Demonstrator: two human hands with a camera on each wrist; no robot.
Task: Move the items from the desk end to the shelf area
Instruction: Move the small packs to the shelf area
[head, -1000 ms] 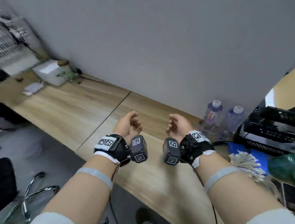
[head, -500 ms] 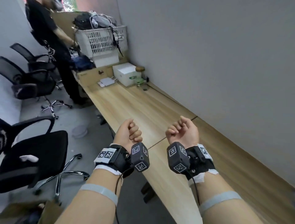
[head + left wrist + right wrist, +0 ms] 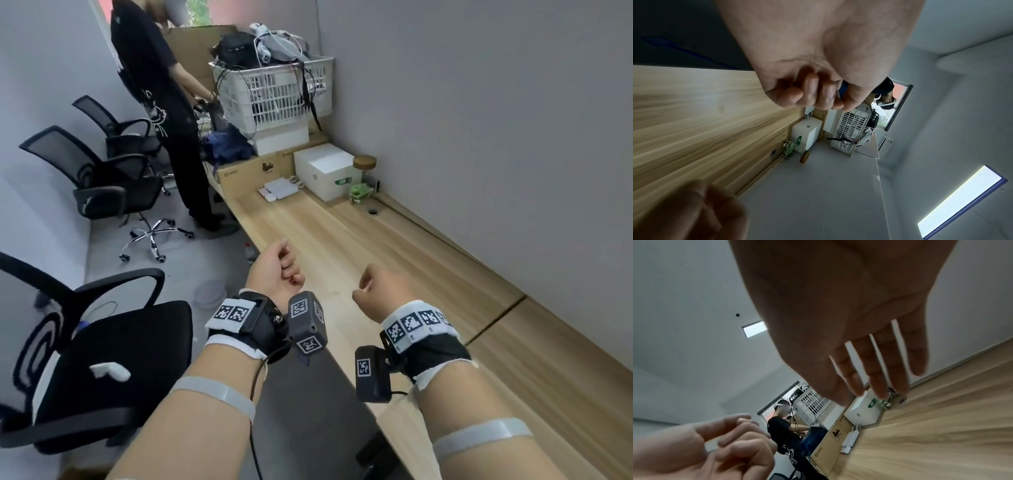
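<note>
At the far end of the long wooden desk [image 3: 359, 260] stand a white box [image 3: 327, 171], a glass jar with a cork lid [image 3: 364, 168], a small green item [image 3: 359, 192] and flat white adapters [image 3: 281, 188]. My left hand [image 3: 279, 270] hovers over the desk's near edge, fingers loosely curled and holding nothing; the left wrist view shows the left hand [image 3: 813, 91] curled toward the palm. My right hand [image 3: 376, 291] hangs over the desk beside it, and in the right wrist view the right hand [image 3: 869, 369] has relaxed, nearly straight fingers and is empty.
A person in black [image 3: 157, 102] stands at the desk's far end beside cardboard boxes [image 3: 246, 174] and a white basket [image 3: 274, 92] full of cables. Black office chairs [image 3: 113, 192] line the left side, one chair [image 3: 102, 359] close by my left arm. A grey wall [image 3: 479, 120] runs along the right.
The view has swung left, from the bottles and black gear toward the desk's far end. Both hands stay raised and empty; the right hand has turned over and its fingers have straightened.
</note>
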